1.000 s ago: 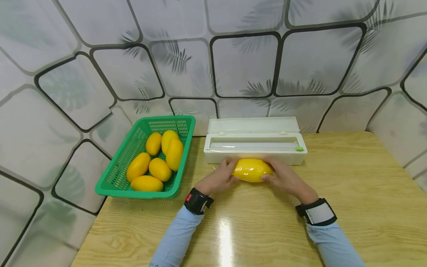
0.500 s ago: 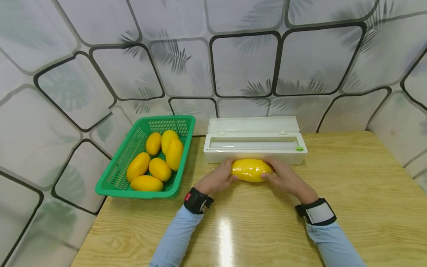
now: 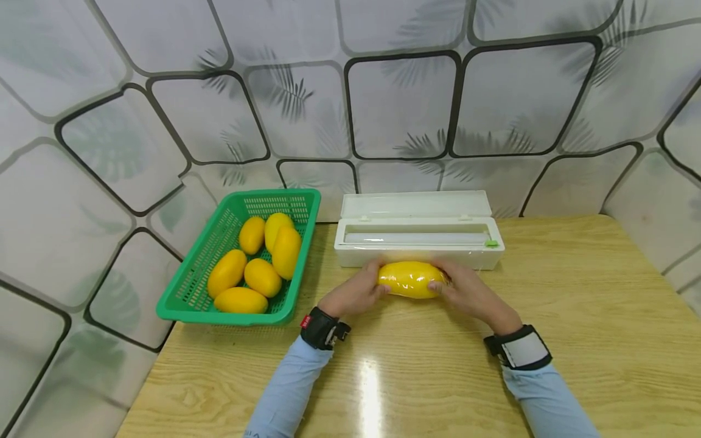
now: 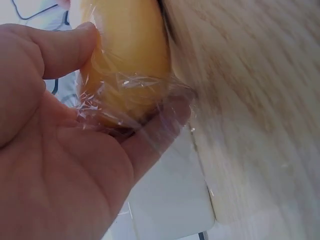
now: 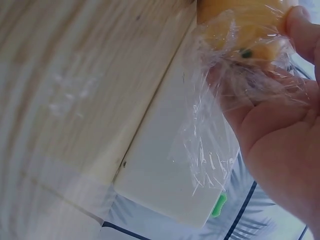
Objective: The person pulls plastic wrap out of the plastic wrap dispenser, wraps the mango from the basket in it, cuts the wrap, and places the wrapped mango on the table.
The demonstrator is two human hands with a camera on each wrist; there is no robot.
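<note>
A yellow mango [image 3: 411,280] wrapped in clear cling film lies level between both hands, just in front of the white film dispenser [image 3: 418,258]. My left hand [image 3: 355,293] grips its left end, thumb on the near side and fingers round the far side. At the other end my right hand [image 3: 472,295] holds it likewise. In the left wrist view, crinkled film [image 4: 132,85] covers the mango's end and the fingers. Loose film [image 5: 205,150] hangs off the other end in the right wrist view, where the stem spot shows dark through it.
To the left stands a green basket [image 3: 282,317] with several unwrapped mangoes [image 3: 241,300]. The dispenser's lid [image 3: 413,205] is raised, a film roll [image 3: 416,238] lies inside, and a green slider [image 3: 491,243] sits at its right. A patterned wall covering [image 3: 405,109] rises behind the wooden table [image 3: 438,383].
The mango and my left hand have shifted very slightly left. Both hands keep their hold, and the basket and dispenser stay where they were.
</note>
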